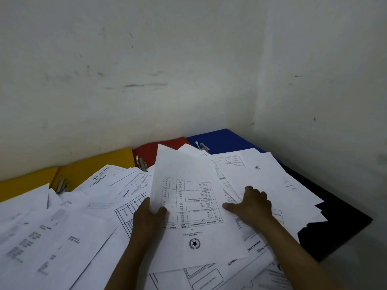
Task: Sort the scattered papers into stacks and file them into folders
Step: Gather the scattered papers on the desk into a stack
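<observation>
Several white printed papers (62,233) lie scattered over the surface. My left hand (147,216) pinches the left edge of one sheet with a table and a star emblem (192,208), lifted and tilted toward the wall. My right hand (251,204) has its fingers curled round the edge of sheets (270,181) in the pile to the right, thumb stretched out over the lifted sheet. Open folders lie at the back along the wall: yellow (94,166), red (146,151) and blue (226,141), each with a metal clip.
A dark surface (335,222) shows at the right beyond the papers. The white wall (188,70) forms a corner right behind the folders. Metal fasteners sit on the yellow folder (61,185), the red one (141,163) and the blue one (202,146).
</observation>
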